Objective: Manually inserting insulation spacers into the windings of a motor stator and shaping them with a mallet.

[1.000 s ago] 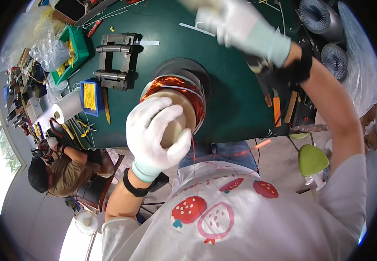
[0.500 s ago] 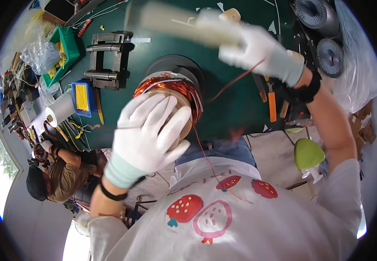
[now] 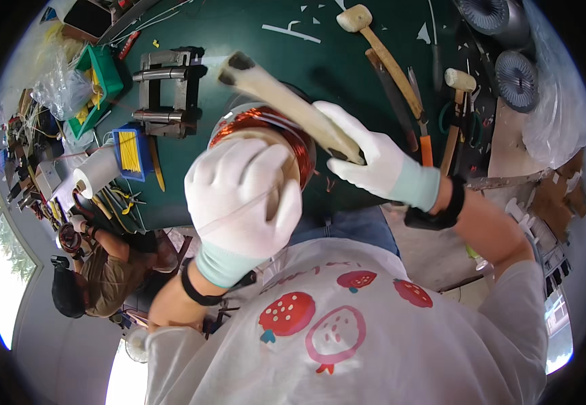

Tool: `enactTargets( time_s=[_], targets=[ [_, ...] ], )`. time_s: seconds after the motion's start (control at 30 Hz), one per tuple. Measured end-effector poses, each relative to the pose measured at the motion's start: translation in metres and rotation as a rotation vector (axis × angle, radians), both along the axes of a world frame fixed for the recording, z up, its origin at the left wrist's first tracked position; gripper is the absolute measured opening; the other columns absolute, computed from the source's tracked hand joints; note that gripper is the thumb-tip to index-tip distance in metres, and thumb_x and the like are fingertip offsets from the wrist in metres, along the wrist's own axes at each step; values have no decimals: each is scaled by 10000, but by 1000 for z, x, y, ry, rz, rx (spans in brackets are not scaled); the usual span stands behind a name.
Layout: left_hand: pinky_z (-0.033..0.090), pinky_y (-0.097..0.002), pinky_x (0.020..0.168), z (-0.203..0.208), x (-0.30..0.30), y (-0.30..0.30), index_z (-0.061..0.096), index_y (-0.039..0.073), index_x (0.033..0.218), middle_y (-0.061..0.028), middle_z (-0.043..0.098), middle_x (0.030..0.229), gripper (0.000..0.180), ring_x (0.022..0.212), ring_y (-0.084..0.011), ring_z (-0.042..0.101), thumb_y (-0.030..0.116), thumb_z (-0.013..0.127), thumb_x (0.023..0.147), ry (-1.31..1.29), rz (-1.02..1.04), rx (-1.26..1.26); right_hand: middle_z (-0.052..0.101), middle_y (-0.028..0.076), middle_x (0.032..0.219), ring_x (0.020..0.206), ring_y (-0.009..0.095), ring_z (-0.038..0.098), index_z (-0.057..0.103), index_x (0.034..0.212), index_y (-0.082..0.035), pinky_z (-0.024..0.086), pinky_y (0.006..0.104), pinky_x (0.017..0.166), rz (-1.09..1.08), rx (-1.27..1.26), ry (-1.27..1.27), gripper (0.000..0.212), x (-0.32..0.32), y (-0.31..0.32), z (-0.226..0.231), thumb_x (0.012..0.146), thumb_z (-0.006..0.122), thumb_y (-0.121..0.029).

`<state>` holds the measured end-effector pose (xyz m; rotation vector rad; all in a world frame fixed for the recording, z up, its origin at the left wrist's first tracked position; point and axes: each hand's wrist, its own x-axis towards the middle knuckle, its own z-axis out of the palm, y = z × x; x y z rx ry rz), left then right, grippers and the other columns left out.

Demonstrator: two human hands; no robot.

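My left hand, in a white knit glove, is closed over a pale round wooden-looking piece in the middle of a motor stator. Orange-red copper windings ring that piece, with pale strips among them. A thick pale bar with dark, worn ends is in my right hand, also gloved. The hand grips its near end, thumb below and fingers above. The bar slants up to the left across the windings; whether it touches them I cannot tell. Bar and hand hide the stator's far right side.
On the green table, a metal frame with two rods lies left, near a blue box of yellow sticks and a green bin. Mallets, blades and scissors lie right. A co-worker sits at the left.
My right hand has brought the bar down and nearer, from the far side to over the windings. My left hand's fingers, straighter before, are now curled on the round piece.
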<state>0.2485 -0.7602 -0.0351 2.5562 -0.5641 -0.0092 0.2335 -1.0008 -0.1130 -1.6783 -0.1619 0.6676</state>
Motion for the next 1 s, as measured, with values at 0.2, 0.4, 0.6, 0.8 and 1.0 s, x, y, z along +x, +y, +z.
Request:
enactTargets(
  time_s=[0.2, 0.4, 0.6, 0.8, 1.0],
  targets=[
    [540, -491, 932, -3, 35, 16, 708, 92, 1088, -89, 664, 1097, 464, 1030, -335, 649, 224, 787, 650, 16, -551, -53, 693, 49, 964, 635, 92, 639, 543, 1424, -54, 546, 254, 597, -248, 131, 189, 437, 79, -57, -21, 993, 597, -93],
    [557, -441, 855, -3, 21, 16, 724, 104, 1028, -69, 679, 1017, 356, 940, -305, 676, 155, 765, 678, -63, -245, -49, 734, 171, 1076, 921, 316, 725, 486, 1539, -183, 586, 392, 826, 279, -301, -639, 596, 103, -28, -17, 961, 629, -208],
    [552, -448, 843, -10, 8, 0, 707, 83, 1077, -98, 684, 960, 396, 892, -351, 679, 149, 773, 691, -183, 106, -5, 699, 237, 1156, 961, 364, 724, 331, 1599, -150, 572, 412, 871, 363, -254, -154, 685, 41, 1, -1, 975, 612, -172],
    [498, -481, 982, 7, 34, 41, 673, 99, 1300, -137, 633, 1211, 677, 1119, -373, 612, 185, 814, 643, 78, -439, 62, 759, 128, 1095, 909, 175, 746, 624, 1354, -62, 593, 299, 734, -241, -219, 150, 432, 72, -62, -46, 942, 702, -162],
    [508, -439, 916, -10, 10, 26, 707, 147, 1223, -94, 618, 1170, 603, 1038, -337, 617, 219, 825, 636, -56, -140, 17, 667, 112, 1372, 1160, 226, 690, 403, 1592, -143, 531, 349, 990, 168, -239, -254, 726, 45, -17, -6, 918, 672, -110]
  ],
)
